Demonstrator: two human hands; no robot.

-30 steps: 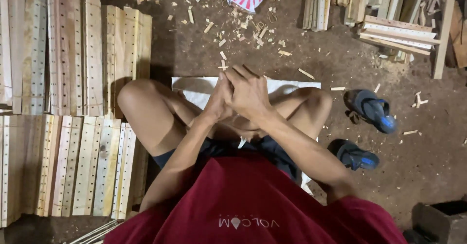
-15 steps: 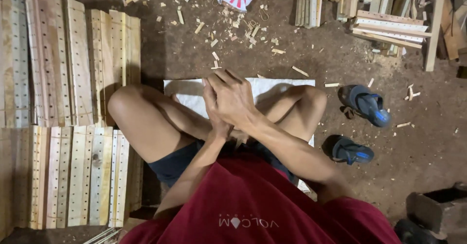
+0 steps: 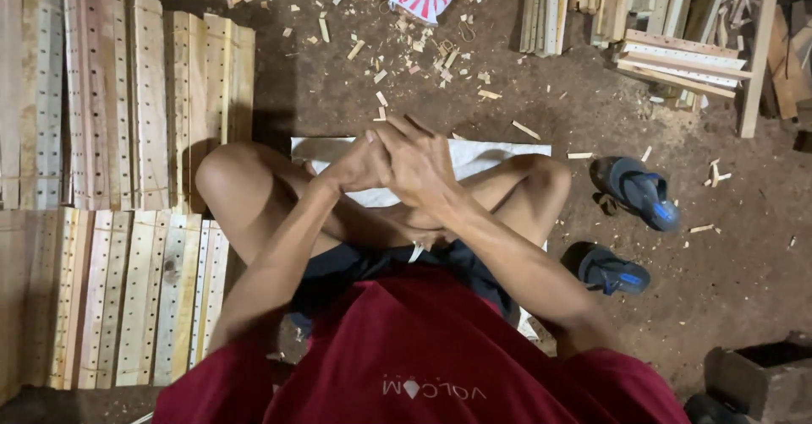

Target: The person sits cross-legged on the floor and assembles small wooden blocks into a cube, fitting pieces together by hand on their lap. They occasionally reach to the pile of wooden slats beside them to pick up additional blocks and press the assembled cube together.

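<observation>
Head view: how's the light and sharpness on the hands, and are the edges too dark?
Head view: warm, even light falls on the clasped left hand and right hand, sharp enough to show knuckles, no glare; the white sheet is bright but not washed out; the wooden slats show their holes clearly; the bottom corners and top right sink into shadow.

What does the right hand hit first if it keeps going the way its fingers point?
Likely the left hand: the right hand lies against it, fingers angled up-left. Beyond lies the white sheet.
</observation>
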